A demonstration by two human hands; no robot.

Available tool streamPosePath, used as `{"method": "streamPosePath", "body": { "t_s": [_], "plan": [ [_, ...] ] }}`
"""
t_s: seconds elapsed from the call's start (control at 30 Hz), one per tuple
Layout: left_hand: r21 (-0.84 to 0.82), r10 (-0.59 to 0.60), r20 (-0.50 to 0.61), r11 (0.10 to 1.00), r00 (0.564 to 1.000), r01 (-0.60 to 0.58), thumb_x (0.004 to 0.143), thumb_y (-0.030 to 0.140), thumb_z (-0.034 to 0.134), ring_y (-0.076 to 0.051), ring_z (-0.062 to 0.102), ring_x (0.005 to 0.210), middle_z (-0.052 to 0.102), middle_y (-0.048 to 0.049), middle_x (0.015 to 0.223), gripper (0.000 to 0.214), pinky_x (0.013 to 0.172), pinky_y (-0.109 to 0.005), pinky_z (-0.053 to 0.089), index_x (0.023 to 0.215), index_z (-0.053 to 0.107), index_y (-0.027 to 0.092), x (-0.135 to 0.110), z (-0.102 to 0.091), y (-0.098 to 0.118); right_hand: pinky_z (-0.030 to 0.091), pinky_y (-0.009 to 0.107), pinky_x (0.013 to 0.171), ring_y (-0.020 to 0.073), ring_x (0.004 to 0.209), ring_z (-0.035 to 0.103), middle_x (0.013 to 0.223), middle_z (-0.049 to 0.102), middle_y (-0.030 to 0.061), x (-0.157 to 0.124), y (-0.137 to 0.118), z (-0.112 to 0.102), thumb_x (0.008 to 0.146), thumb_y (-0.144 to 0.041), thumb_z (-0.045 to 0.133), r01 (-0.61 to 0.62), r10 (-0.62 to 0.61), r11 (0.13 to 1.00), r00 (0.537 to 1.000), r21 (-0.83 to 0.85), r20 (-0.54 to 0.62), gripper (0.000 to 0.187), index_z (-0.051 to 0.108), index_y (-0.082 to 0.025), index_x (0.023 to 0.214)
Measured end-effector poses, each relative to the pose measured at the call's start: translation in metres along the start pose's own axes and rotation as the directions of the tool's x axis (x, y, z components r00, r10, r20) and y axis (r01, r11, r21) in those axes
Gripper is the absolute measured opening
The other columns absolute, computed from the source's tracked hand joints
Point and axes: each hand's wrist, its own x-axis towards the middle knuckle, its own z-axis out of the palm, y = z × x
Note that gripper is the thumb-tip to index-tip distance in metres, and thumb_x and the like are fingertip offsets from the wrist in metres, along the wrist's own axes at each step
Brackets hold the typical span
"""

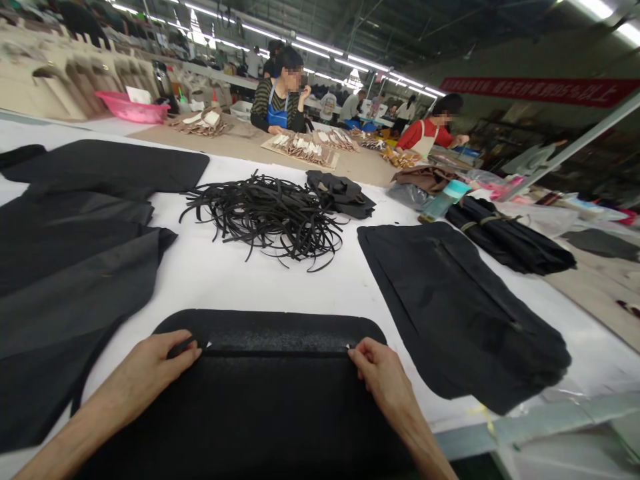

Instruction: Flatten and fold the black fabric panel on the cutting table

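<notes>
A black, round-cornered sheet piece (pixel 285 321) lies on the white table before me, with a shiny, speckled band along its far side. A black panel (pixel 280 413) covers its near part, and its straight far edge runs between my hands. My left hand (pixel 167 363) pinches this panel at its left end, thumb and forefinger closed together. At the right end, my right hand (pixel 377 365) pinches it the same way. Small white spots show beside both sets of fingertips. Whether a separate narrow strip lies along the edge I cannot tell.
A tangle of thin black strips (pixel 270 217) lies ahead. Stacked black pieces (pixel 465 300) lie right, larger black sheets (pixel 75 260) left. Farther off are a water bottle (pixel 444 200), a black bundle (pixel 510 233), a pink basin (pixel 133 107) and two people at the table's far side.
</notes>
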Motion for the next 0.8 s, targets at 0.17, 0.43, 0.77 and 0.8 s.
{"method": "streamPosePath", "body": {
  "t_s": [0.17,0.43,0.77,0.8],
  "plan": [
    [-0.084,0.005,0.143,0.996,0.990,0.007,0.071,0.048,0.050,-0.015,0.046,0.055,0.050,0.0021,0.058,0.029,0.051,-0.025,0.032,0.067,0.053,0.019,-0.002,-0.003,0.005,0.030,0.023,0.042,0.0118,0.044,0.047,0.050,0.053,-0.0033,0.005,0.004,-0.001,0.081,-0.037,0.046,0.000,0.000,1.000,0.999,0.009,0.039,0.026,0.046,-0.021,0.061],
    [-0.170,0.020,0.212,0.985,0.977,0.016,0.073,0.042,0.049,-0.012,0.040,0.053,0.044,0.0049,0.051,0.026,0.052,-0.023,0.029,0.061,0.047,0.019,-0.003,-0.011,0.015,0.028,0.022,0.041,0.0104,0.040,0.044,0.049,0.050,-0.0037,0.016,0.014,-0.002,0.078,-0.044,0.047,-0.009,-0.007,0.996,0.986,0.093,0.169,0.029,0.046,-0.021,0.061],
    [-0.163,-0.052,0.138,0.984,0.989,0.075,0.067,0.040,0.047,-0.012,0.040,0.049,0.044,0.0047,0.050,0.021,0.047,-0.023,0.027,0.063,0.048,0.019,-0.006,-0.006,0.020,0.027,0.025,0.043,0.0137,0.044,0.045,0.049,0.049,-0.0027,0.012,0.015,0.001,0.079,-0.049,0.044,0.012,-0.010,1.000,0.993,-0.022,0.114,0.033,0.043,-0.023,0.060],
    [-0.162,-0.057,0.134,0.984,0.989,0.078,0.067,0.039,0.047,-0.012,0.040,0.048,0.044,0.0047,0.049,0.020,0.046,-0.023,0.027,0.063,0.048,0.019,-0.007,-0.006,0.021,0.027,0.025,0.043,0.0139,0.045,0.045,0.049,0.049,-0.0027,0.013,0.016,0.002,0.079,-0.050,0.044,0.017,-0.012,0.999,0.992,-0.037,0.122,0.033,0.044,-0.023,0.060]
  ]
}}
